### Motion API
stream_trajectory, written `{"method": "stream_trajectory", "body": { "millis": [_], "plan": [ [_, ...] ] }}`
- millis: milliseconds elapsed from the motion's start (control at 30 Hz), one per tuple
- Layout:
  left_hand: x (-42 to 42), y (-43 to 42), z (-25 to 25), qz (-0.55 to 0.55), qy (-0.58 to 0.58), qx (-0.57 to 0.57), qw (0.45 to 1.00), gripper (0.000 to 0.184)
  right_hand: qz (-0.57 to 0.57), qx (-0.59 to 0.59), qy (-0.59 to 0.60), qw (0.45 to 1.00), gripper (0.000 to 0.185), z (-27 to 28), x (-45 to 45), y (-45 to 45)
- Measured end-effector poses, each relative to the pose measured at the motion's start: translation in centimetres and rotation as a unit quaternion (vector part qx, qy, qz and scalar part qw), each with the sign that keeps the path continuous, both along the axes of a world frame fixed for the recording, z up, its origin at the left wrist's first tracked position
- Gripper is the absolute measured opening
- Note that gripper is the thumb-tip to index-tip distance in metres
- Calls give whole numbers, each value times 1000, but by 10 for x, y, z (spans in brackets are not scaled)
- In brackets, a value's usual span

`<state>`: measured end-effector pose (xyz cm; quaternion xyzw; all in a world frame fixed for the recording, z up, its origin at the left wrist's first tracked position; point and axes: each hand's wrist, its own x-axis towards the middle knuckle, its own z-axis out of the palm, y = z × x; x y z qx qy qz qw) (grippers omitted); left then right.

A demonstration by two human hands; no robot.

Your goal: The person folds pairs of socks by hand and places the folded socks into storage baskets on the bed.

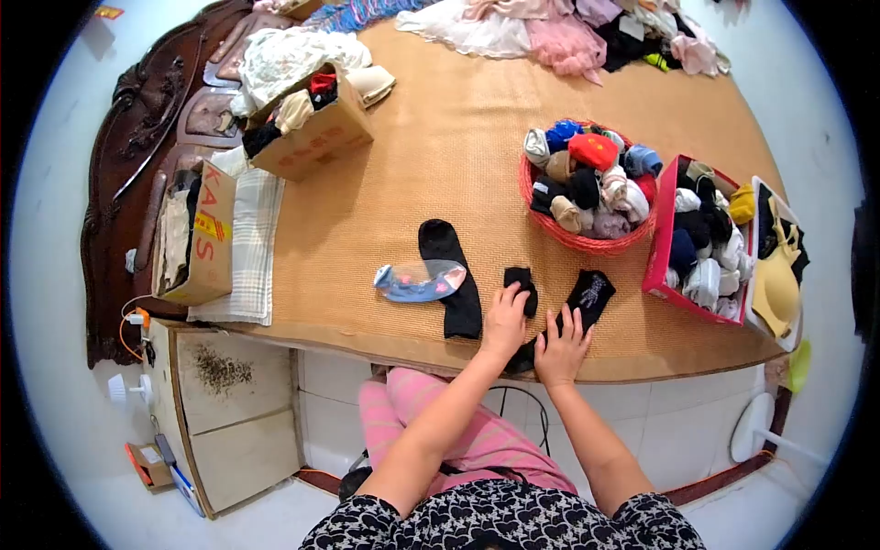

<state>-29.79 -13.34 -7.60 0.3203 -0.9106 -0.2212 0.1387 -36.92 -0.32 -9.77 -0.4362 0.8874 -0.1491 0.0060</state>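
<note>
Two black socks lie at the front edge of the woven mat, under my hands. My left hand (504, 325) rests its fingertips on the lower part of one black sock (520, 280), fingers apart. With fingers spread flat, my right hand (563, 350) presses on the other black sock (591, 291), which has a pale print near its end. Part of the fabric runs beneath my hands and is hidden. To their left lies another long black sock (463, 307). Across it sits a blue-and-pink patterned item with a sheer part (417, 282), perhaps also a sock.
A red basket (587, 243) of rolled socks stands at right, beside a pink box (658, 252) of socks and a tray with a yellow bra (777, 289). Cardboard boxes (321, 147) of clothes stand at left. Clothes (550, 37) are heaped at the far edge.
</note>
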Motion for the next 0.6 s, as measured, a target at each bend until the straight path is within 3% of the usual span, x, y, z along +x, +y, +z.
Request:
{"method": "stream_trajectory", "body": {
  "millis": [67,100,133,167,200,233,333,433,600],
  "plan": [
    [5,-3,-8,-1,20,0,1000,45,4,-10,5,1000,48,0,-1,0],
    [7,-5,-6,72,61,171,981,37,3,-17,11,1000,47,1,0,1],
    [8,-5,0,141,101,336,926,30,6,-31,17,999,47,3,0,1],
    [13,-11,-14,147,177,387,893,26,3,-28,17,999,47,2,0,0],
    [14,-9,5,175,284,525,783,27,5,-35,18,999,47,0,-1,-1],
    [17,-8,23,199,376,643,637,28,6,-36,18,999,47,-1,0,3],
    [36,-11,32,112,409,689,588,41,2,-42,1,999,45,2,1,4],
    [44,-7,58,78,435,729,523,43,0,-47,0,999,44,2,1,4],
    [62,-1,69,72,436,738,511,47,5,-67,5,998,43,2,1,5]
  ]
}}
